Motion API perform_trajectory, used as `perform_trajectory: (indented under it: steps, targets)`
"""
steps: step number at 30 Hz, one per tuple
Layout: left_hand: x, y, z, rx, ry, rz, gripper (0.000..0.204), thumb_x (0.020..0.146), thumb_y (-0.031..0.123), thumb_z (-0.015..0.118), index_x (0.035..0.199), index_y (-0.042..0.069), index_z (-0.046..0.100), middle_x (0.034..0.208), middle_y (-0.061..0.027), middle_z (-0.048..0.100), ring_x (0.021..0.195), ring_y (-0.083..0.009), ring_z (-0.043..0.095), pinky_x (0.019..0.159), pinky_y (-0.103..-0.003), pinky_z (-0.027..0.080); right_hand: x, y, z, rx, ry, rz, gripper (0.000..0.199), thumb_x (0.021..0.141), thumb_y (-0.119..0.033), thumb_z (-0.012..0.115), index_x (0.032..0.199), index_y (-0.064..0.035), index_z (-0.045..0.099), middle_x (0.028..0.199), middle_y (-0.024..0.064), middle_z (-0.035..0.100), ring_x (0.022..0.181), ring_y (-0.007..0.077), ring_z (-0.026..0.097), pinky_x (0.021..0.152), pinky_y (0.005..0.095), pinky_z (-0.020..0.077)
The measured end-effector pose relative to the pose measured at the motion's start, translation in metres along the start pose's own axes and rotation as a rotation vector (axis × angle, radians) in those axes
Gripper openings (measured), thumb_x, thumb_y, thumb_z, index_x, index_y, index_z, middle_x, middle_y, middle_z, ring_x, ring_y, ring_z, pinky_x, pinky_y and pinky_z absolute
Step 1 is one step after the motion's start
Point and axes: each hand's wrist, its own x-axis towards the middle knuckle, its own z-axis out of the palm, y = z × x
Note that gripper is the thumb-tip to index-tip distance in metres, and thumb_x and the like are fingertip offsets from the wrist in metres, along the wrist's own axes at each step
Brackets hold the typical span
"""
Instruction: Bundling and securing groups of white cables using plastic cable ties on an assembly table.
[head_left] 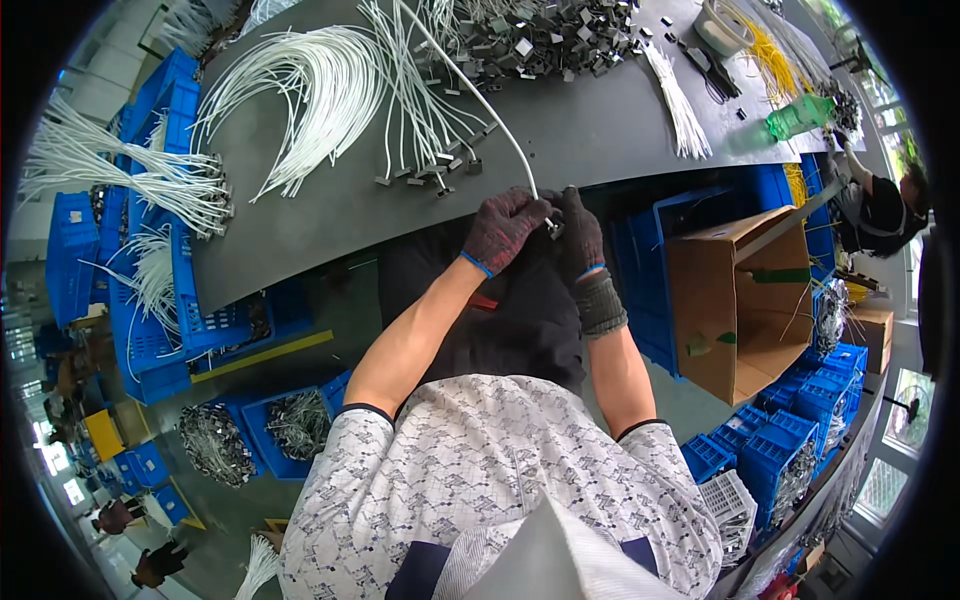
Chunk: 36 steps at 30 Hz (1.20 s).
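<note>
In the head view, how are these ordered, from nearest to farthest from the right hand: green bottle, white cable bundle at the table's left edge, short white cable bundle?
1. Short white cable bundle: on the table, ahead and right of the right hand.
2. Green bottle: farther right.
3. White cable bundle at the table's left edge: far left.

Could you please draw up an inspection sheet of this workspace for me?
Surface: grey table, partly covered with cables and parts.
Items in hand: white cable with a small end fitting.
Clutter: heap of small black pieces; green bottle, right.
Hands: both gloved; left hand grips the cable, right hand is at its end, grip unclear.
Cables: curved white bundle, left; yellow strands, far right.
Surroundings: blue crates, open cardboard box, another person at right.
</note>
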Motion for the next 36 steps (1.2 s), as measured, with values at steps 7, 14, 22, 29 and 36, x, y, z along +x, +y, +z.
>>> perform_trajectory:
  steps: [7, 14, 22, 29, 36]
  targets:
    - [0.039, 0.014, -0.062, 0.326, 0.051, -0.048, 0.028, 0.096, 0.027, 0.068, 0.102, 0.001, 0.075, 0.088, -0.0065, 0.074, 0.084, -0.0105, 0.065, 0.078, -0.029, 0.051, 0.04, 0.004, 0.02, 0.215, -0.112, 0.387, 0.036, 0.099, -0.018, 0.056, 0.129, 0.0005, 0.054, 0.105, 0.0194, 0.072, 0.083, 0.0347, 0.071, 0.072, 0.0412, 0.0555]
    - [0.09, 0.025, -0.175, 0.711, 0.291, -0.115, 0.036, 0.087, 0.041, 0.064, 0.089, 0.006, 0.074, 0.082, -0.0197, 0.07, 0.079, -0.0344, 0.068, 0.069, -0.044, 0.05, 0.128, 0.03, 0.019, 0.32, 0.197, 0.566, 0.038, 0.099, -0.03, 0.057, 0.128, -0.005, 0.061, 0.09, 0.0126, 0.071, 0.06, 0.0171, 0.062, 0.058, 0.0316, 0.0504]
    - [0.038, -0.02, -0.277, 1.472, 0.972, -0.269, 0.046, 0.09, 0.049, 0.059, 0.114, 0.01, 0.064, 0.114, -0.0198, 0.066, 0.098, -0.0404, 0.068, 0.085, -0.051, 0.055, 0.255, 0.044, 0.036, -0.677, 0.323, -0.241, 0.048, 0.084, -0.023, 0.07, 0.13, -0.0151, 0.06, 0.118, 0.0219, 0.063, 0.098, 0.0429, 0.066, 0.076, 0.0525, 0.0549]
    - [0.043, -0.035, -0.322, 1.463, 0.707, -0.57, 0.026, 0.097, 0.03, 0.051, 0.109, 0.012, 0.066, 0.115, -0.016, 0.067, 0.106, -0.0361, 0.068, 0.085, -0.048, 0.057, 0.268, 0.067, 0.04, -0.709, 0.136, -0.113, 0.031, 0.084, -0.029, 0.073, 0.108, -0.0116, 0.064, 0.11, 0.0211, 0.063, 0.092, 0.0418, 0.066, 0.073, 0.0517, 0.0549]
    - [0.059, -0.041, -0.352, 1.411, 0.532, -0.608, 0.027, 0.092, 0.025, 0.055, 0.105, 0.008, 0.071, 0.111, -0.02, 0.071, 0.104, -0.0387, 0.069, 0.084, -0.05, 0.057, 0.201, 0.095, 0.006, -0.402, 0.33, 0.1, 0.031, 0.089, -0.032, 0.07, 0.107, -0.0086, 0.064, 0.089, 0.0202, 0.066, 0.079, 0.0435, 0.065, 0.067, 0.046, 0.054]
